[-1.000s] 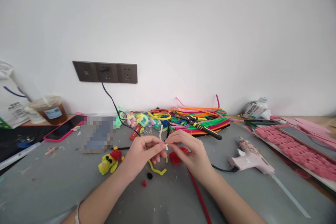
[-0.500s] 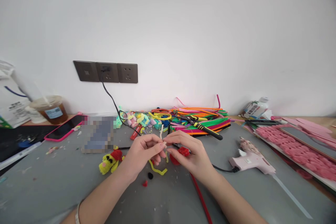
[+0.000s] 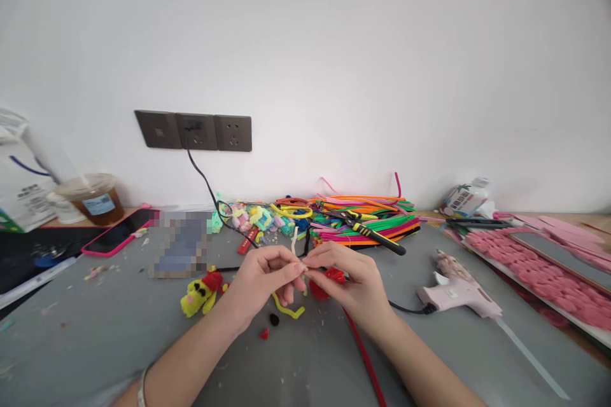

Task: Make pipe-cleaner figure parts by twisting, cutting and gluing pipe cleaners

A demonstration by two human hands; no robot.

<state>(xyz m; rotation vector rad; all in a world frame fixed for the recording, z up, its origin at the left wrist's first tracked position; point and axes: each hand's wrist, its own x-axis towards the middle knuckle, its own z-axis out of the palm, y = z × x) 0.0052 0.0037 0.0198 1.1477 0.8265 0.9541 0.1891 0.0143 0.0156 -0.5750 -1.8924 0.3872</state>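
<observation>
A plain pale wall (image 3: 334, 76) fills the upper frame, softly lit; a dark socket panel (image 3: 210, 133) sits left of centre above the grey-topped bench (image 3: 119, 324).

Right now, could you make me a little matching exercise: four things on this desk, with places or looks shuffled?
1. Glue gun
2. Pliers
3. Drink cup
4. Small pale piece

A. Lying across coloured stems
B. Between left-hand grip and right-hand grip
C. Pink, trailing a translucent stick
D. Brown contents, pale blue label

Pairs: 1-C, 2-A, 3-D, 4-B
</observation>
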